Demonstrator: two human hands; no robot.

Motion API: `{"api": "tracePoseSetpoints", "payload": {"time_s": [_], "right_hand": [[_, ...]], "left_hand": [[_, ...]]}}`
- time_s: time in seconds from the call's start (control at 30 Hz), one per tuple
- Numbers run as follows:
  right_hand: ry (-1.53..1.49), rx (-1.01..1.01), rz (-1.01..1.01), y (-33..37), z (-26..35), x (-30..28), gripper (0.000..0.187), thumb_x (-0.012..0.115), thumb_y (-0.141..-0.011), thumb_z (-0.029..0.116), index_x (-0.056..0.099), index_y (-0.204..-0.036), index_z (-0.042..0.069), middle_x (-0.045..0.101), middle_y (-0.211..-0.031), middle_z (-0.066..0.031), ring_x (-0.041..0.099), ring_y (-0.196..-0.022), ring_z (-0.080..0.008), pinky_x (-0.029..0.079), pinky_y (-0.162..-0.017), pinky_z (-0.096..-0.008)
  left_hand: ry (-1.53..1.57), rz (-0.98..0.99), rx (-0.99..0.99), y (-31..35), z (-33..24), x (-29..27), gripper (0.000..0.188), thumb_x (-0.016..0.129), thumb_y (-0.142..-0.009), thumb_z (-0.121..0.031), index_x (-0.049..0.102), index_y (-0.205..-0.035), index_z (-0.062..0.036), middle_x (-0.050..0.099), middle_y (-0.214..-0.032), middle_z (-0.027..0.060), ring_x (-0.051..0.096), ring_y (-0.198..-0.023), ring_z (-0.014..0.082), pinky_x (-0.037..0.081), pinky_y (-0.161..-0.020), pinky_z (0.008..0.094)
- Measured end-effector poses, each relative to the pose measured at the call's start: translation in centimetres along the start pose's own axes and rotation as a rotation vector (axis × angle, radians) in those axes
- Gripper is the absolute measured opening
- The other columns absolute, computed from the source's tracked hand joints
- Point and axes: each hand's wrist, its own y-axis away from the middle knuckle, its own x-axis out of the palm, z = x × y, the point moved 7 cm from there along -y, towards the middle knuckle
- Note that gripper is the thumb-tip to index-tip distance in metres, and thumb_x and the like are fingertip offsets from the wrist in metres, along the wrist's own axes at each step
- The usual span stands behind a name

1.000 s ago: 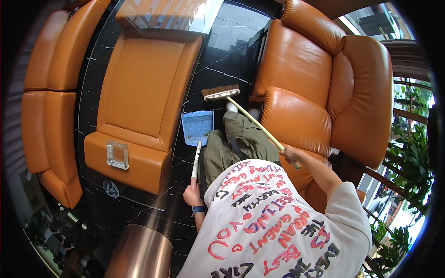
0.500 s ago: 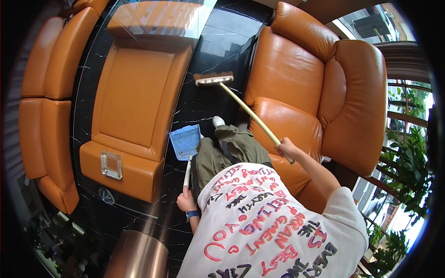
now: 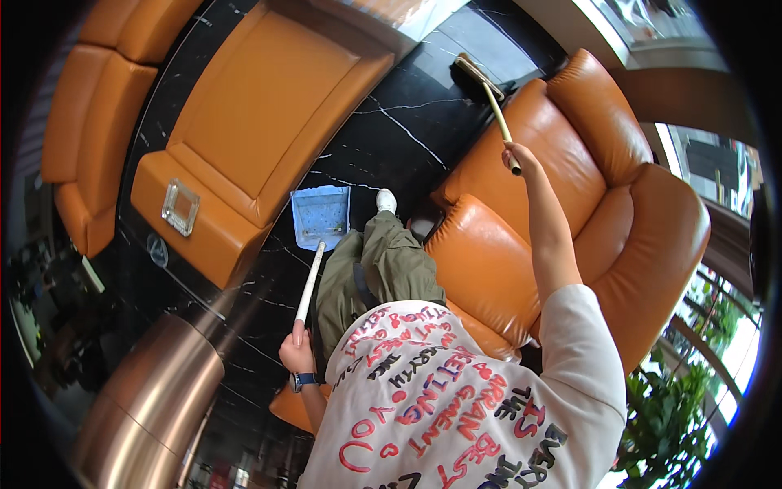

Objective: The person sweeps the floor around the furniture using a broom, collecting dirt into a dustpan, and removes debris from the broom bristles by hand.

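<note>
Currently gripping a flat-headed, pale-yellow-handled broom [image 3: 498, 112], extended forward from the clamped fingers of the right hand [image 3: 523, 159]; also a blue plastic dustpan [image 3: 321, 213] by its white tubular handle [image 3: 310, 281], ahead of the left hand [image 3: 296, 355] with fingers likewise clamped.

You have an orange sofa [image 3: 599, 189] on your right, a leafy plant [image 3: 668, 420] beyond. On your left, a square glass dish [image 3: 180, 209] sits on an orange bench [image 3: 261, 106].
</note>
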Motion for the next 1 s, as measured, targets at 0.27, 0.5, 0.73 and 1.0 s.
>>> {"api": "tracePoseSetpoints", "payload": {"time_s": [0.27, 0.5, 0.73, 1.0], "right_hand": [[0.179, -0.142, -0.202, -3.8, -6.5, 1.9, 0.023, 0.043, -0.083, 0.025, 0.035, -0.075, 0.006, 0.041, -0.052, -0.0051, 0.042, -0.040, -0.0138, 0.038, -0.034, -0.0252], [0.589, -0.152, -0.335, -1.7, -14.6, 3.5, 0.030, 0.038, -0.083, 0.024, 0.041, -0.066, -0.001, 0.041, -0.046, -0.0076, 0.042, -0.035, -0.0184, 0.035, -0.033, -0.0320], [0.469, -0.135, -0.367, 1.0, -23.3, 6.0, 0.031, 0.040, -0.076, 0.018, 0.046, -0.055, -0.004, 0.048, -0.046, -0.0115, 0.048, -0.037, -0.0213, 0.039, -0.036, -0.0332], [0.579, -0.083, -0.185, 7.0, -31.3, 12.1, 0.019, 0.046, -0.069, 0.004, 0.044, -0.051, -0.002, 0.044, -0.046, -0.0081, 0.044, -0.035, -0.0165, 0.036, -0.032, -0.0295]], "left_hand": [[-0.048, -0.039, -0.011, 1.2, 1.0, -0.4, 0.022, 0.063, -0.063, -0.021, 0.056, -0.061, 0.0004, 0.052, -0.054, 0.0173, 0.054, -0.052, 0.0309, 0.040, -0.049, 0.0373], [-0.157, 0.017, 0.028, -1.0, 2.5, -0.6, 0.024, 0.065, -0.062, -0.022, 0.057, -0.061, 0.0001, 0.052, -0.055, 0.0179, 0.053, -0.052, 0.0318, 0.040, -0.050, 0.0372], [-0.212, 0.057, 0.168, -3.9, 3.5, -0.9, 0.026, 0.063, -0.063, -0.028, 0.057, -0.061, -0.0022, 0.054, -0.058, 0.0178, 0.054, -0.057, 0.0340, 0.041, -0.051, 0.0410], [-0.155, 0.137, 0.380, -7.2, 9.5, -1.4, 0.024, 0.063, -0.064, -0.022, 0.055, -0.062, 0.0003, 0.052, -0.059, 0.0193, 0.053, -0.058, 0.0345, 0.040, -0.052, 0.0387]]}}
